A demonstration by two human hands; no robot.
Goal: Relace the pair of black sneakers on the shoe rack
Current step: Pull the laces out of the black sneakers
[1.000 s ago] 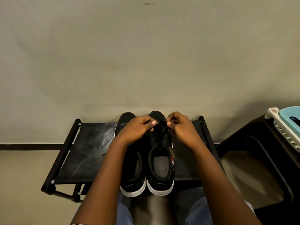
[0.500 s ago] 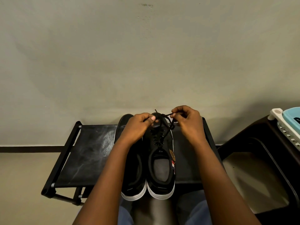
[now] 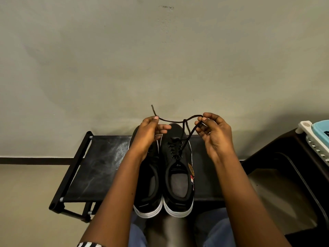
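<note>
Step in hand: tying off the 3 o'clock sneaker [image 3: 178, 184] of the pair, both parked heels-to-6 in the middle of the shoe rack [image 3: 99, 166]. Its eyelets look threaded and the lace [image 3: 170, 120] ends cross above the toe at 12, with the left hand [image 3: 151, 132] pinching one end between thumb and forefinger and the right hand [image 3: 215, 134] curling its fingers round the other strand as a loop. Next move calls for passing one end under the cross and pulling out to 9 and 3 evenly so the knot seats. The 9 o'clock sneaker [image 3: 149, 193] is mostly under the left forearm, so I can't tell if it's laced.
</note>
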